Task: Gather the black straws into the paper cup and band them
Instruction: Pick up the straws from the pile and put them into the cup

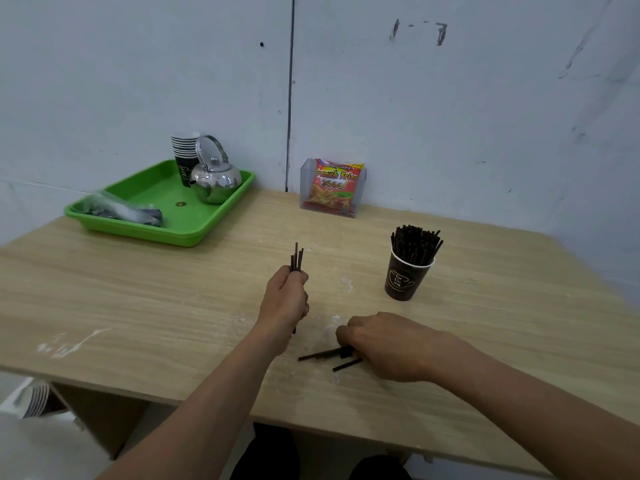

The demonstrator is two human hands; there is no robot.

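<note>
My left hand [285, 301] grips a small upright bundle of black straws [297, 258] above the middle of the wooden table [138, 299]. My right hand [391, 344] rests low on the table with curled fingers over a few loose black straws [322, 356] that lie flat near the front edge; whether it pinches them is hidden by the fingers. A dark paper cup [403, 278] stands to the right, packed with many upright black straws [415, 242].
A green tray [152, 206] at the back left holds a steel kettle [216, 180], a stack of paper cups [184, 152] and a plastic bag [121, 211]. A clear holder with a snack packet [334, 188] stands against the wall.
</note>
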